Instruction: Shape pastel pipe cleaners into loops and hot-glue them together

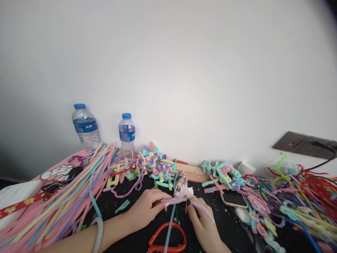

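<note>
A lilac pipe cleaner (177, 201) runs level between my two hands, low in the middle of the view. My left hand (150, 208) pinches its left part between thumb and fingers. With thumb and forefinger closed, my right hand (200, 221) grips it further right, and its loose end slants down across that hand. Just behind the pipe cleaner lies a pinkish-white hot glue gun (181, 188), with a pale glue stick (170, 225) trailing toward me. Red-handled scissors (181, 232) lie below, between my wrists.
Long pastel pipe cleaners (79, 189) cover the left side. Two water bottles (85, 130) stand against the wall. Finished pipe-cleaner shapes (151, 158) sit at the back. A phone (233, 199) lies right, beside tangled coloured pipe cleaners (313, 196). A wall socket (302, 144) has a cable plugged in.
</note>
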Demonstrator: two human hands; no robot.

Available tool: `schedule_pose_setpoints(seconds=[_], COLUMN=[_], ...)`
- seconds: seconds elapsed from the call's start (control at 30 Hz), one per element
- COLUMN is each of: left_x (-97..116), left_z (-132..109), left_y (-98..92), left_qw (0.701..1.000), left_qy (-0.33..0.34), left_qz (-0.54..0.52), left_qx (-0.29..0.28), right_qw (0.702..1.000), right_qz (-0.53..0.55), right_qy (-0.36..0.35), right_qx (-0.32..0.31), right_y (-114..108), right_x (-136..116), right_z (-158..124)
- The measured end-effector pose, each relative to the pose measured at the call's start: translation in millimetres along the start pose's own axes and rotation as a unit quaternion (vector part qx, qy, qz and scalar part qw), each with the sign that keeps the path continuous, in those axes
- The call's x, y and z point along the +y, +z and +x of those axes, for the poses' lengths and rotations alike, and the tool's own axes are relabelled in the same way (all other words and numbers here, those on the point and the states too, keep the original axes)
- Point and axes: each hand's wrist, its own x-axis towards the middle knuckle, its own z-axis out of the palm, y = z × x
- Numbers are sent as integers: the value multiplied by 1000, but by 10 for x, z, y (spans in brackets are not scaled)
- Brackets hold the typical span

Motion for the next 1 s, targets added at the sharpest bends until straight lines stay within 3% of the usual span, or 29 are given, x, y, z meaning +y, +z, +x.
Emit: schedule_pose_setpoints(seconds=[1.0], left_x=[-24], left_z=[1], left_y=[2], left_qw=[1000], left_qy=[-3], left_qz=[-9], left_qx=[2], right_qw=[1000], right_qz=[-2], right_qy=[4], right_qx=[6], right_y=[7], right_x=[16], right_z=[-8])
